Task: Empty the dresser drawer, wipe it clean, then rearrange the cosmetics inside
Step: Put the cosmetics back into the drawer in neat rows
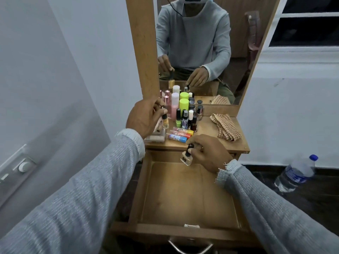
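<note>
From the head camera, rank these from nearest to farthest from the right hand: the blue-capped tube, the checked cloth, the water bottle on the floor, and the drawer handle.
Measured from the right hand:
1. Blue-capped tube, lying on the dresser top just to its left.
2. Checked cloth, on the dresser top behind and to the right.
3. Drawer handle and water bottle: both are plainly farther, and too close to call.

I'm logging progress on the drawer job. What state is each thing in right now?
drawer: pulled open, nothing visible inside
left hand: holds yellow polish bottle upright over the dresser top
right hand: holds beige polish bottle by its cap, tilted, above the drawer's back edge
checked cloth: crumpled on the dresser top
lip tubes: lying flat
water bottle: capped, on the floor
</note>
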Available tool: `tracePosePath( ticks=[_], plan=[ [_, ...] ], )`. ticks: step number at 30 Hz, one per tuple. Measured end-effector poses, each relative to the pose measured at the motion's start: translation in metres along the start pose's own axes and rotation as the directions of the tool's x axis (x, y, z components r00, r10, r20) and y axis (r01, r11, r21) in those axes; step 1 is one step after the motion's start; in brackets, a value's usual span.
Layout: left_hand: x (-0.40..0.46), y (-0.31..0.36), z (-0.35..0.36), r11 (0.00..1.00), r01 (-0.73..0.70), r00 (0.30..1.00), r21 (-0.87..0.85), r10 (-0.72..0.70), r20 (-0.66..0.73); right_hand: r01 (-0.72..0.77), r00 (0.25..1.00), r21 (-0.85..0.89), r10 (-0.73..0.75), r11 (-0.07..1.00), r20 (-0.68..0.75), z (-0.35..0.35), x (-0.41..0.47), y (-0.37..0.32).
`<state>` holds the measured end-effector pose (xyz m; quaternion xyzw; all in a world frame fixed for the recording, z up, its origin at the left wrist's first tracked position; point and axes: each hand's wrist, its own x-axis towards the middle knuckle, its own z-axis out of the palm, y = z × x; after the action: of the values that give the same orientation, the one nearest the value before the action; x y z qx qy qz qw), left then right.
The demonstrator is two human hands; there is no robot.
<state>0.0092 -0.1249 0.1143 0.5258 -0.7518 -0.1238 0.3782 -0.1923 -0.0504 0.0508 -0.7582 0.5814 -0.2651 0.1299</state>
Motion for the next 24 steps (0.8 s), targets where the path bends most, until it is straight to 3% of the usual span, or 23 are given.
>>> tracePosePath(
  ticks=[4, 11, 15, 24],
  plan=[
    [-0.048, -0.002, -0.005, 1.000, -0.025, 0.997, 0.017, 0.024, 0.071, -0.020, 0.999, 0.024, 0.019, 1.000, 0.041, 0.019, -0.003, -0.009],
    [-0.118, -0.035, 0.040, 0.995, 0.087, 0.954, 0.054, -0.099, 0.282, -0.096, 0.973, -0.085, 0.111, 0.992, 0.202, 0.054, -0.007, -0.020],
    [-0.129, -0.045, 0.060, 0.979, 0.158, 0.936, 0.128, -0.189, 0.296, -0.099, 0.961, -0.109, 0.123, 0.989, 0.249, 0.066, -0.007, -0.023],
    [-0.137, -0.052, 0.074, 0.965, 0.208, 0.926, 0.161, -0.247, 0.284, -0.151, 0.943, -0.122, 0.180, 0.981, 0.282, 0.079, -0.010, -0.022]
  ],
)
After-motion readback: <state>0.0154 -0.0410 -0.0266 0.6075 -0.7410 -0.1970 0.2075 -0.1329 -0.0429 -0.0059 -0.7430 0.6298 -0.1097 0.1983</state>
